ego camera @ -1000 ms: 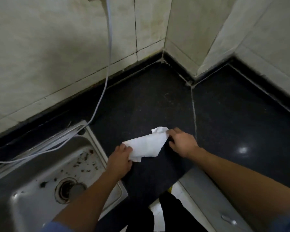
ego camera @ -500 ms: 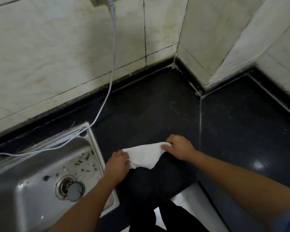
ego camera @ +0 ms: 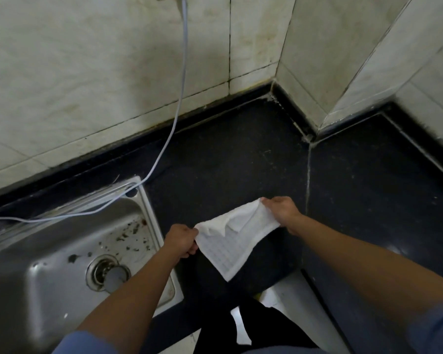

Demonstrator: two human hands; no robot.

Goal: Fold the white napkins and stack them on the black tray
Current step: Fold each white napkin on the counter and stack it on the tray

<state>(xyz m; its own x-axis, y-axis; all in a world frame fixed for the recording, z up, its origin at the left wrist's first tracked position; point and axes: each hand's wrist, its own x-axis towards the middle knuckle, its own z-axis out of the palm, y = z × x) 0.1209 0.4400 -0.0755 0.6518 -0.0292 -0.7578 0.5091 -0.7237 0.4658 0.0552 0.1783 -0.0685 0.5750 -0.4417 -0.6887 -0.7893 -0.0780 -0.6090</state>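
Now spread wider than 0.5 s ago: white napkin (ego camera: 234, 241) stretched between 2 hands above the dark tabletop (ego camera: 228, 159), 1 corner hanging down past the front edge. Left hand (ego camera: 180, 241) closed in a fist-like grip on the napkin's left edge, just beside the steel sink (ego camera: 46, 251). Right hand (ego camera: 281, 209) pinching the upper right corner, lifted higher than before. White cable (ego camera: 175, 118) draped from wall to sink rim, unchanged.

**Colours and patterns**

White napkin (ego camera: 235, 236), fine embossed grid pattern. Black countertop (ego camera: 228, 154). Grey steel sink (ego camera: 62, 251), brown specks. Pale cream wall tiles (ego camera: 87, 72), dark grout. White cable (ego camera: 182, 72). Blue sleeve (ego camera: 85, 344).
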